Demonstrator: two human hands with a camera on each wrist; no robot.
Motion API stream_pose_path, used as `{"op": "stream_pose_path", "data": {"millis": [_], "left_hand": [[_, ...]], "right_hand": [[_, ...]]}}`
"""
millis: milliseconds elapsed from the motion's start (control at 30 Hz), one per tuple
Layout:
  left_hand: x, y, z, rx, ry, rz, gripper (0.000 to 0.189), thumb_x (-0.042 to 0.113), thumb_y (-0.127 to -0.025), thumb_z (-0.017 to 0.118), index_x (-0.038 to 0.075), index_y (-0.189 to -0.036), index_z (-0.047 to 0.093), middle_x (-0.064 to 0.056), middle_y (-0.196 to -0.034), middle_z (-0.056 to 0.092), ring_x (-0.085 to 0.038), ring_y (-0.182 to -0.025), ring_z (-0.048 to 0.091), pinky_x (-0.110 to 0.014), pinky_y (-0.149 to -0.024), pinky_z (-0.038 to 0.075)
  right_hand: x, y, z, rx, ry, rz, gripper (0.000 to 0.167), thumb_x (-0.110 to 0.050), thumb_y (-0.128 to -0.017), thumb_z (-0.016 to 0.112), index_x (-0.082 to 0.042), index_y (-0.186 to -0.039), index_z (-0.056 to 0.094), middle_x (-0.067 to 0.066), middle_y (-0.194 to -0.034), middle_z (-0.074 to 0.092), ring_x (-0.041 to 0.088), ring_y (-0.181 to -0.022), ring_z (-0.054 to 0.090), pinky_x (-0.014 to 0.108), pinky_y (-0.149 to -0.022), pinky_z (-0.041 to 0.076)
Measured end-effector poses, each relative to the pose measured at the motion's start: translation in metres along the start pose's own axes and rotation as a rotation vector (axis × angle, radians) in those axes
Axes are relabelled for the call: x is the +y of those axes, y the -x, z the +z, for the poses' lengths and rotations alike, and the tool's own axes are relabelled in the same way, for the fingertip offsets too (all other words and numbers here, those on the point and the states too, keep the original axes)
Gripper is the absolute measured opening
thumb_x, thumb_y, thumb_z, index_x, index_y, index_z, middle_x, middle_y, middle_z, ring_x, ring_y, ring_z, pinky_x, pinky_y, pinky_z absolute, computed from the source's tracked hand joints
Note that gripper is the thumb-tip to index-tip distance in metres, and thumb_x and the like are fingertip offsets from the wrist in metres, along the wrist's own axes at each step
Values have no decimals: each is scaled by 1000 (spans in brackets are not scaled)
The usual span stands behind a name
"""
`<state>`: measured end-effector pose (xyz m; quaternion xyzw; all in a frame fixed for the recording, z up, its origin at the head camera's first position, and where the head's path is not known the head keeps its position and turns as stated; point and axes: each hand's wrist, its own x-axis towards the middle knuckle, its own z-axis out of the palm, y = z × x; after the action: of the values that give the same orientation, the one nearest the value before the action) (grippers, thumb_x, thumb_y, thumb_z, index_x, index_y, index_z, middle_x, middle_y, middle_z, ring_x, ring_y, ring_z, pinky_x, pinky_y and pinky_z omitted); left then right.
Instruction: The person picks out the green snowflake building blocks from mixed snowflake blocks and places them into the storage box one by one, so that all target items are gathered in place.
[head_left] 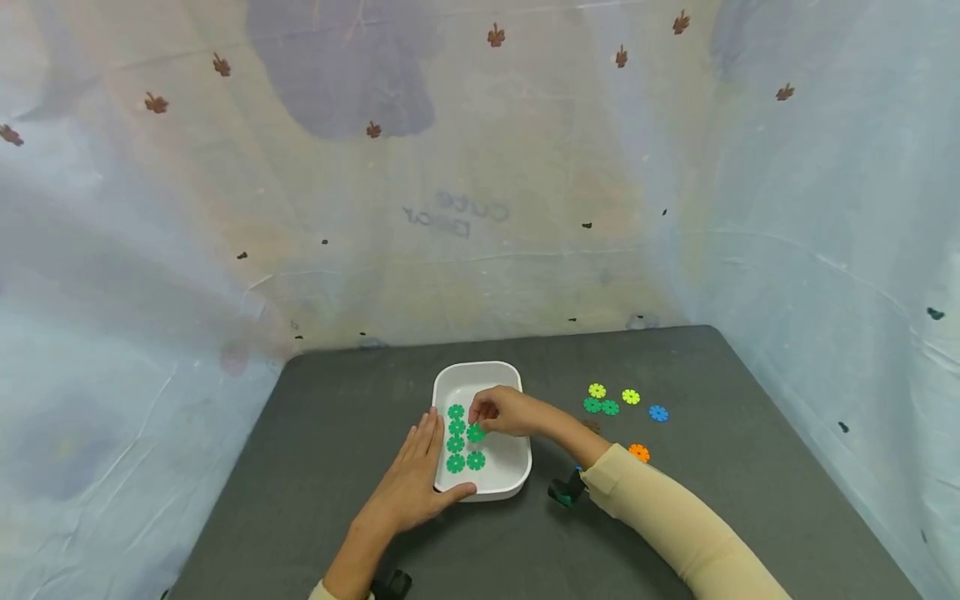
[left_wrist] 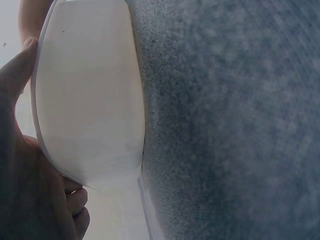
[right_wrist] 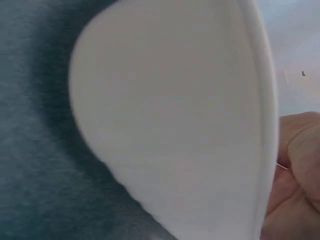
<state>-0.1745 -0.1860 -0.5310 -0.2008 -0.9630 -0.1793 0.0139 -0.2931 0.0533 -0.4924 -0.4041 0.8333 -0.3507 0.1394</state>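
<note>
A white tray (head_left: pixel 512 479) stands on the grey table, holding several green flower-shaped discs (head_left: pixel 456 444) in a column along its left side. One more green disc (head_left: pixel 476 461) lies beside the column's near end. My right hand (head_left: pixel 506 412) reaches over the tray and pinches a green flower-shaped disc (head_left: pixel 475 433) between thumb and fingers. Along the tray's left wall my left hand (head_left: pixel 412 483) rests with straight fingers, its thumb over the near rim. The left wrist view shows the thumb (left_wrist: pixel 22 65) against the rim; in the right wrist view the tray wall (right_wrist: pixel 170 110) hides the held disc.
Right of the tray lie yellow discs (head_left: pixel 631 397), green discs (head_left: pixel 592 405), a blue disc (head_left: pixel 658 413), an orange disc (head_left: pixel 639 452) and a brown disc (head_left: pixel 592 426) partly behind the right forearm. A pale printed sheet (head_left: pixel 480 283) hangs around the table's back and sides.
</note>
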Motion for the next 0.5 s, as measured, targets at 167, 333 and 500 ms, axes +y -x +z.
{"op": "stream_pose_path", "data": {"millis": [167,333,500], "left_hand": [[-1,1,1,-20,-6,-14,124,81,-93,61,-1,-171,10,-18,-180,3,-32,-167,6,-50,-135,14],[-1,0,1,-36,-9,-27,125,83,-93,58,1,-172,7,-16,-180,0,-31,-167,3,-49,-136,11],[-2,0,1,-31,-12,-26,125,84,-92,58,0,-171,9,-17,-180,1,-32,-167,5,-50,-135,11]], "right_hand": [[1,-11,0,-72,9,48,9,5,-99,70,1,-106,76,6,-93,73,8,-80,63,24,-74,55],[3,-20,5,-91,51,86,9,5,-99,71,-1,-103,77,5,-91,72,6,-77,60,22,-70,52],[4,-24,10,-93,91,114,8,4,-98,72,-2,-100,77,0,-86,68,7,-74,56,22,-67,49]]}}
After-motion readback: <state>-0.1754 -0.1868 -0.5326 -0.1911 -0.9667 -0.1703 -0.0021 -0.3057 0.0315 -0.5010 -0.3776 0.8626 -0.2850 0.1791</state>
